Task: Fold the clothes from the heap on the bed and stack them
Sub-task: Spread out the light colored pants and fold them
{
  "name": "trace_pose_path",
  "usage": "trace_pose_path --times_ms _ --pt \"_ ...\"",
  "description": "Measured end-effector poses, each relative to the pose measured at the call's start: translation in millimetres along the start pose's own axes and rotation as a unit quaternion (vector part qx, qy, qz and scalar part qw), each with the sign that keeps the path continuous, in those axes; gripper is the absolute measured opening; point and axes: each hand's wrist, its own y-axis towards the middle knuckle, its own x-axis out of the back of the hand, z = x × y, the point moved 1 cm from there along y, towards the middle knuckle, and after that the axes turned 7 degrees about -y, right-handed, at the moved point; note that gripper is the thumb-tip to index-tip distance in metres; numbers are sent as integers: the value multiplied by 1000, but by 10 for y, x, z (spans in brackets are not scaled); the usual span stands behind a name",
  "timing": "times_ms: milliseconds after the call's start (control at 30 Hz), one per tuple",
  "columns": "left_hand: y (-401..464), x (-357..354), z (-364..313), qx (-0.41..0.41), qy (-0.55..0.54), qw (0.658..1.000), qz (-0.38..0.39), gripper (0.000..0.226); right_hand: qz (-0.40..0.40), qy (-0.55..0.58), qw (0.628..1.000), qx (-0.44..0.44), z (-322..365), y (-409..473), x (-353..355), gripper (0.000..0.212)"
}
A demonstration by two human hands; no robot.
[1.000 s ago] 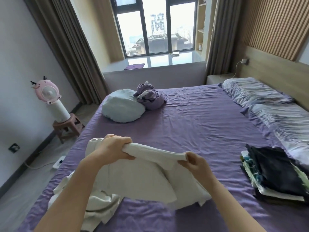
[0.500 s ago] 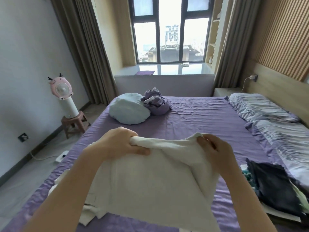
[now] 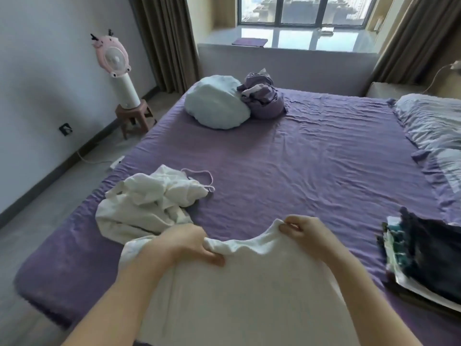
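Note:
I hold a white garment [image 3: 239, 290] up by its top edge in front of me, over the near edge of the purple bed [image 3: 299, 158]. My left hand [image 3: 184, 243] grips the edge on the left, and my right hand [image 3: 306, 233] pinches it on the right. The cloth hangs down between my forearms and hides the bed below it. A heap of crumpled white clothes [image 3: 147, 203] lies on the bed to the left, just beyond my left hand. A stack of folded dark and patterned clothes [image 3: 424, 255] sits at the right edge.
A pale blue bundle [image 3: 214, 106] and a crumpled purple one [image 3: 264, 98] lie at the far side of the bed. Pillows [image 3: 434, 126] are at the right. A pink fan [image 3: 114, 58] stands on a stool [image 3: 134, 116] by the left wall.
The view has tipped downward and my hands have come lower and closer to me with the garment. The heap of white clothes on the left is now uncovered.

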Motion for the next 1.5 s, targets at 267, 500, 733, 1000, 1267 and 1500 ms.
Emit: trace_pose_path --times_ms 267,500,733,1000,1267,1500 --pt "464 -1334 682 101 -32 988 109 68 82 -53 994 -42 -558 337 -1615 31" --pt "785 -1694 1239 111 -54 981 150 78 164 -87 983 -16 -835 502 -2265 26" --pt "1234 -1443 1849 114 -114 942 295 66 257 18 966 -25 -720 817 -2757 29" --pt "1945 -1966 2229 3 78 987 138 62 184 -152 969 -66 -670 1388 -3343 18" --pt "2040 -2151 2270 -139 147 966 -164 67 170 -263 950 16 -676 1495 -3352 31" --pt "1923 -2230 1781 -68 78 972 -210 41 163 -181 965 -93 -701 1635 -3354 29"
